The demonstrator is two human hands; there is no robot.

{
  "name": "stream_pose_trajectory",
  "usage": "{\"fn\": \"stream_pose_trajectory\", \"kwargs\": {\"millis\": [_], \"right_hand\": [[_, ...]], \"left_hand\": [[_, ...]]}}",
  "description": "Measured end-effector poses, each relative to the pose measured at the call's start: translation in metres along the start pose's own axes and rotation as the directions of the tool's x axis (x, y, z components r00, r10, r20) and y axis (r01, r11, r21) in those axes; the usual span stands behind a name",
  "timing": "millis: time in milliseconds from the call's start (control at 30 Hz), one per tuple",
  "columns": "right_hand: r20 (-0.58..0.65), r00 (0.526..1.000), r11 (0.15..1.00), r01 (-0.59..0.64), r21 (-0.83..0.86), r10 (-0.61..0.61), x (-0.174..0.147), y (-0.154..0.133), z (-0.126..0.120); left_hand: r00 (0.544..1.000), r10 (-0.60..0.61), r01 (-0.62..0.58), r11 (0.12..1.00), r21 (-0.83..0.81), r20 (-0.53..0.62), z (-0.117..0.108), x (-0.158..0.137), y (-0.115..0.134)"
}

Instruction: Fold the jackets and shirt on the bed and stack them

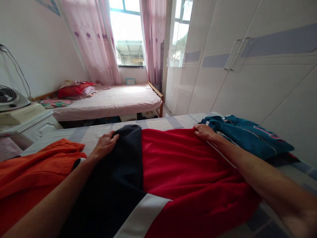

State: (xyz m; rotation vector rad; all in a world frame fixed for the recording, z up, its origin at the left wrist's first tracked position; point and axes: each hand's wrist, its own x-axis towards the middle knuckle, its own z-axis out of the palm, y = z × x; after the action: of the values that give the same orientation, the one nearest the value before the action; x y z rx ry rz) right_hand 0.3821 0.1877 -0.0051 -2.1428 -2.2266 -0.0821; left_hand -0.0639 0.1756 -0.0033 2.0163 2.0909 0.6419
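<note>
A red and black jacket with a white stripe lies spread over the near bed. My left hand is closed on the far edge of its black part. On the red part's far right corner, my right hand grips the cloth. Left of it lies an orange garment, partly behind my left forearm. A folded teal jacket rests on the right, close to my right hand.
The near bed has a checked sheet. Beyond it stands a second bed with a red bundle and a small blue clock. White wardrobes line the right side. A fan sits on a cabinet at left.
</note>
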Motion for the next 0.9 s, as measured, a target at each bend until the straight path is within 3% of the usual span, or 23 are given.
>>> {"fn": "stream_pose_trajectory", "kwargs": {"millis": [167, 267, 333, 400, 467, 533, 633, 767, 900], "right_hand": [[-0.143, 0.988, 0.998, -0.058, 0.024, 0.061, 0.027, -0.010, -0.027], [-0.183, 0.981, 0.996, -0.049, 0.072, 0.062, 0.033, -0.024, -0.026], [-0.187, 0.982, 0.994, -0.020, 0.106, 0.040, 0.021, -0.032, -0.023], [-0.154, 0.988, 0.990, 0.047, 0.134, -0.026, -0.007, -0.037, -0.025], [-0.053, 0.986, 0.963, 0.168, 0.212, -0.161, -0.047, -0.038, -0.031], [0.093, 0.942, 0.889, 0.269, 0.370, -0.323, -0.092, -0.035, -0.040], [0.229, 0.899, 0.856, 0.239, 0.459, -0.374, -0.148, -0.023, -0.042], [0.176, 0.908, 0.894, 0.312, 0.322, -0.381, -0.186, -0.004, -0.033], [0.079, 0.888, 0.873, 0.423, 0.242, -0.452, -0.212, 0.008, -0.033]], "left_hand": [[0.977, -0.052, 0.070, 0.994, 0.081, -0.207, -0.042, 0.009, -0.016], [0.975, -0.077, 0.106, 0.985, 0.134, -0.208, -0.046, 0.009, -0.023], [0.978, 0.001, 0.043, 0.977, 0.206, -0.209, -0.041, -0.001, -0.018], [0.966, 0.183, -0.132, 0.957, 0.259, -0.184, -0.035, -0.020, -0.007], [0.919, 0.391, -0.373, 0.902, 0.216, -0.048, -0.029, -0.047, 0.008], [0.818, 0.549, -0.568, 0.817, 0.093, 0.172, -0.023, -0.077, 0.020], [0.682, 0.628, -0.674, 0.739, -0.012, 0.374, -0.014, -0.111, 0.031], [0.649, 0.652, -0.716, 0.698, 0.025, 0.392, -0.007, -0.130, 0.043], [0.598, 0.704, -0.775, 0.630, 0.053, 0.383, -0.020, -0.151, 0.061]]}}
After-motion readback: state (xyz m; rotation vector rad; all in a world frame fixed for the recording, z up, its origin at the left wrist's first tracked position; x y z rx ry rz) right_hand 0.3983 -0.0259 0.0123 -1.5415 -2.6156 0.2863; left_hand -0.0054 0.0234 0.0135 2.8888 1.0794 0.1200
